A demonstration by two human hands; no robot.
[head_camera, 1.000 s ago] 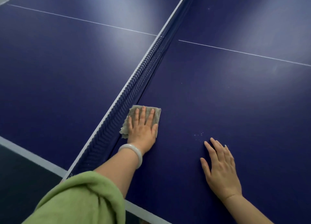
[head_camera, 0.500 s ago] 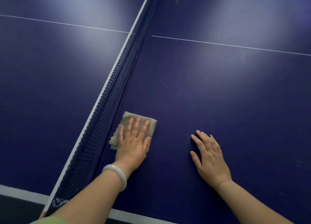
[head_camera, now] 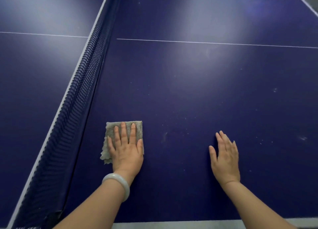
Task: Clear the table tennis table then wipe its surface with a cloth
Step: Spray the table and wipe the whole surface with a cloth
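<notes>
Fingers of left hand flat, pressing cloth onto table.

One cloth, two hands, one bracelet, one net, one table.

A games room or sports hall is suggested. Only a dark blue table tennis table with white lines and a net is seen.

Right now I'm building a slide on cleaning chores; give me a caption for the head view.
Left hand presses a grey cloth flat beside the net, right hand resting on the table.
</notes>
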